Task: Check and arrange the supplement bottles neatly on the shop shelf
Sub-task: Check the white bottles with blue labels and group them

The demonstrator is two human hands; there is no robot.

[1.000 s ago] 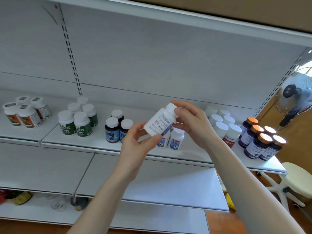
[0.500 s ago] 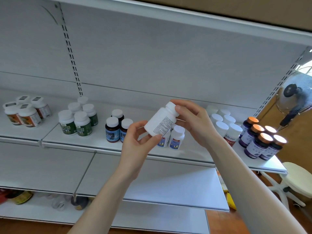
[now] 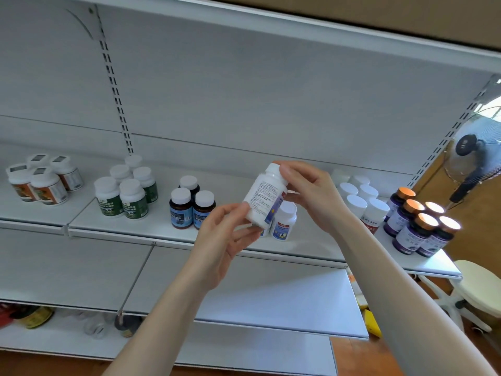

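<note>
A white plastic supplement bottle with a white cap (image 3: 264,198) is held in the air in front of the white metal shop shelf (image 3: 151,232), tilted with its cap up and to the right and its printed text panel facing the camera. The left hand (image 3: 222,240) pinches the bottle's base between thumb and fingertips. The right hand (image 3: 311,194) curls its fingers round the cap and neck.

Just behind the held bottle, a white bottle with a blue label (image 3: 284,221) stands upright on the shelf. Along the same shelf stand separate clusters:
- Far left: 4 white bottles with orange labels (image 3: 40,185).
- Next: 5 white-capped bottles with green labels (image 3: 124,196).
- Next: 3 dark brown bottles with blue labels and white caps (image 3: 189,207).
- Right of the hands: a group of white bottles with white caps (image 3: 363,202), the front one showing a red label.
- Right end: 5 purple bottles with shiny orange caps (image 3: 420,229).

Beyond the shelf's right end are a standing fan (image 3: 469,169) and a cream round stool (image 3: 477,283).
</note>
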